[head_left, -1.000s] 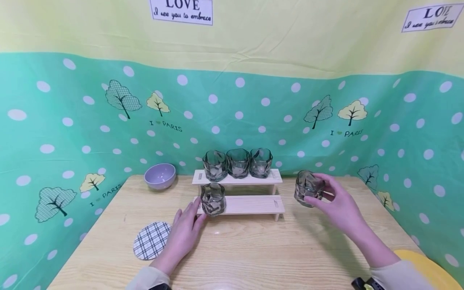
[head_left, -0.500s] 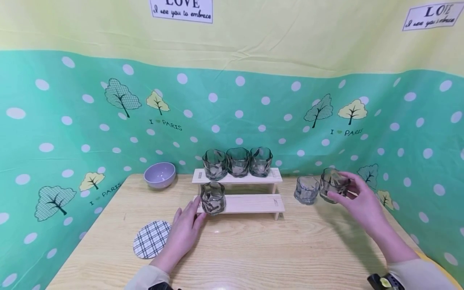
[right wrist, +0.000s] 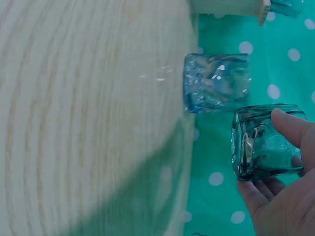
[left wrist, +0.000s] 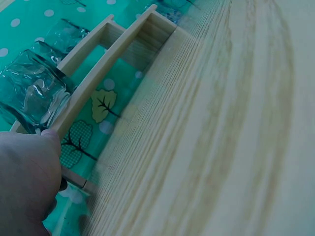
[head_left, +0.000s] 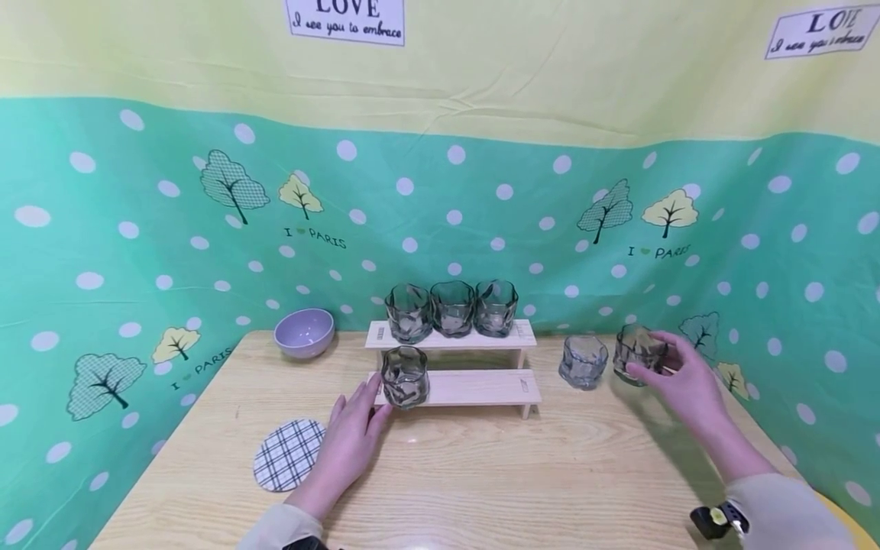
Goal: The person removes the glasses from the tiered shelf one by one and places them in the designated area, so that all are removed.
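Observation:
My right hand point(head_left: 670, 367) grips a clear faceted glass point(head_left: 638, 353) at the far right of the wooden table point(head_left: 516, 473); in the right wrist view its fingers point(right wrist: 290, 125) curl round that glass point(right wrist: 263, 142). A second glass point(head_left: 583, 360) stands free just to its left and is also in the right wrist view point(right wrist: 216, 82). My left hand point(head_left: 354, 435) lies flat on the table, its fingertips point(left wrist: 49, 135) touching the lower step of a two-step wooden stand point(head_left: 474, 386) beside a glass point(head_left: 404, 376) on that step. Three glasses point(head_left: 451, 308) line the upper step.
A lilac bowl point(head_left: 304, 333) sits at the back left. A checked round coaster point(head_left: 289, 454) lies left of my left hand. A yellow object point(head_left: 842, 523) peeks in at the lower right corner. A green dotted cloth backdrop point(head_left: 137, 252) surrounds the table on three sides.
My right hand left the glass beside the stand and moved right to the far glass, which it now holds. My left hand has not moved.

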`<state>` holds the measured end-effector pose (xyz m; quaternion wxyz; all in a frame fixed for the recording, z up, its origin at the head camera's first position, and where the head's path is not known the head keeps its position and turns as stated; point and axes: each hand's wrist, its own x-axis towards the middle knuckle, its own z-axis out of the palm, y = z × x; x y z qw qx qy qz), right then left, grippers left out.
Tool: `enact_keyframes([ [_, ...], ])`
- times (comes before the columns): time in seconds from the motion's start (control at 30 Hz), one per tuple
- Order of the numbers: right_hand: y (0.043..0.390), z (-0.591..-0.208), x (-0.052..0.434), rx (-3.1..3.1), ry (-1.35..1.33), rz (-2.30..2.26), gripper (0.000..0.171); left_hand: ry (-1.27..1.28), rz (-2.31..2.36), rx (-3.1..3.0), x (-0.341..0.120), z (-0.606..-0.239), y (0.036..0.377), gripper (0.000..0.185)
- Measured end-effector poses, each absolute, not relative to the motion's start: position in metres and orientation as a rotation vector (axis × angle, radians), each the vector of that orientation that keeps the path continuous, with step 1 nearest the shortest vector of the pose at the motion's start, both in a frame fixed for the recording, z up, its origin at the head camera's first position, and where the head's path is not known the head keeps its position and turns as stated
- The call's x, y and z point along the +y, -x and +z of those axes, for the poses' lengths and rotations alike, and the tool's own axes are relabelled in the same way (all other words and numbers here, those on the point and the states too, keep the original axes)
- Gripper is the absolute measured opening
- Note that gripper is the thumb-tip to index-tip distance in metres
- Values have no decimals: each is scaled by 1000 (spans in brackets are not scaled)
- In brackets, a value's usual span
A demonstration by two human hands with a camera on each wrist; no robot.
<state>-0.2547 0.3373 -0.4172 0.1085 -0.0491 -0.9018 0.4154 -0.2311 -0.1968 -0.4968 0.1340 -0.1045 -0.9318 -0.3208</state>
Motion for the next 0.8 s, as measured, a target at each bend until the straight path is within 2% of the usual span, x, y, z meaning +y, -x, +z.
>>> enact_keyframes([
  [0.8, 278, -455, 349, -2733, 206, 1188, 99, 304, -904, -2683, -196, -496, 228, 64],
])
